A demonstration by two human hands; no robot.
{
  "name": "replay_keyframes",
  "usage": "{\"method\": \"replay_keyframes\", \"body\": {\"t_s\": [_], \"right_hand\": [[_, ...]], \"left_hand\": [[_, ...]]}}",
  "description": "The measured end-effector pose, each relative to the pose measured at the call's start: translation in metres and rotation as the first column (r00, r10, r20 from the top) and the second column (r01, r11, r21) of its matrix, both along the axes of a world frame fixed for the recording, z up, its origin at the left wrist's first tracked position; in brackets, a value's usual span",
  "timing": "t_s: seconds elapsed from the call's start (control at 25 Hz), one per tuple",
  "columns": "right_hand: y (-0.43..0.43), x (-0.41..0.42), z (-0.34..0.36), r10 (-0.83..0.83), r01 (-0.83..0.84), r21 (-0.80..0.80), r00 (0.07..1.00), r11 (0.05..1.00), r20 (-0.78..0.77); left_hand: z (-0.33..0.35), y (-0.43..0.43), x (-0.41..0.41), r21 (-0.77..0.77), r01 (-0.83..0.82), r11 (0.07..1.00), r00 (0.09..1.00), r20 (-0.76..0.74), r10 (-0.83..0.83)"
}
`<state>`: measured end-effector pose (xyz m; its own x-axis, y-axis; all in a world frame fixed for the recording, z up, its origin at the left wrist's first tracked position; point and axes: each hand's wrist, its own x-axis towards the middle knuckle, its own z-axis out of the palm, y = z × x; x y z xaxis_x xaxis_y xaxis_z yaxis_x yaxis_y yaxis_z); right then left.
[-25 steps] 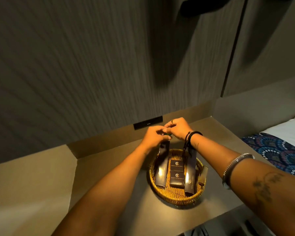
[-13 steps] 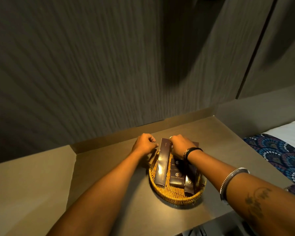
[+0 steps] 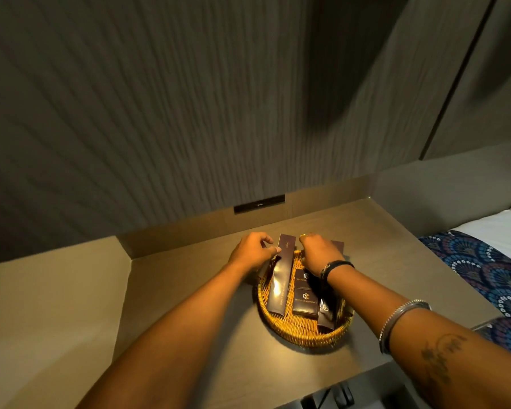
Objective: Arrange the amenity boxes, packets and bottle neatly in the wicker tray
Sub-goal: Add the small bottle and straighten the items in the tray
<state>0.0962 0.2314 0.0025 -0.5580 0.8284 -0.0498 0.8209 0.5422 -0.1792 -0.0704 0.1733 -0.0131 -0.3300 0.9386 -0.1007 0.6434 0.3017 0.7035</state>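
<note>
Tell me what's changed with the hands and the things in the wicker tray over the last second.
Both hands came down from above the tray's far rim. The left hand now rests on the top of the long dark packet on the left; the right hand lies over the far end of the right-hand packet. The wicker tray and the two small boxes in its middle stayed put.

tray [image 3: 292,327]: round wicker, golden, flat on the tabletop
long packet [image 3: 280,278]: dark, glossy, gold print, left side of tray, far end sticks out over the rim
small boxes: two, dark with gold logo, in the middle, one [image 3: 306,302] nearer, other [image 3: 304,278] just behind, touching
right packet [image 3: 326,315]: dark, long, mostly hidden under the arm
bottle: can't tell
</note>
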Motion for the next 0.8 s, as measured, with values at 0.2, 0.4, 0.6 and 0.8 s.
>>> {"method": "replay_keyframes", "body": {"t_s": [0.2, 0.4, 0.6, 0.8], "right_hand": [[-0.036, 0.030, 0.023, -0.172, 0.189, 0.172, 0.979, 0.967, -0.113], [-0.049, 0.086, -0.022, -0.559, 0.557, -0.071, 0.802, 0.827, -0.214], [-0.051, 0.084, -0.042, -0.591, 0.571, -0.172, 0.724, 0.803, -0.355], [-0.039, 0.079, -0.038, -0.494, 0.485, -0.107, 0.823, 0.868, -0.281]], "left_hand": [[0.017, -0.010, -0.007, 0.004, -0.036, 0.999, 0.998, -0.058, 0.036], [0.014, 0.010, -0.006, -0.061, 0.155, 0.986, 0.970, -0.178, -0.163], [-0.021, 0.001, 0.005, 0.091, 0.150, 0.985, 0.987, -0.069, -0.144], [-0.032, -0.025, 0.003, 0.190, -0.049, 0.981, 0.998, 0.039, 0.042]]}}
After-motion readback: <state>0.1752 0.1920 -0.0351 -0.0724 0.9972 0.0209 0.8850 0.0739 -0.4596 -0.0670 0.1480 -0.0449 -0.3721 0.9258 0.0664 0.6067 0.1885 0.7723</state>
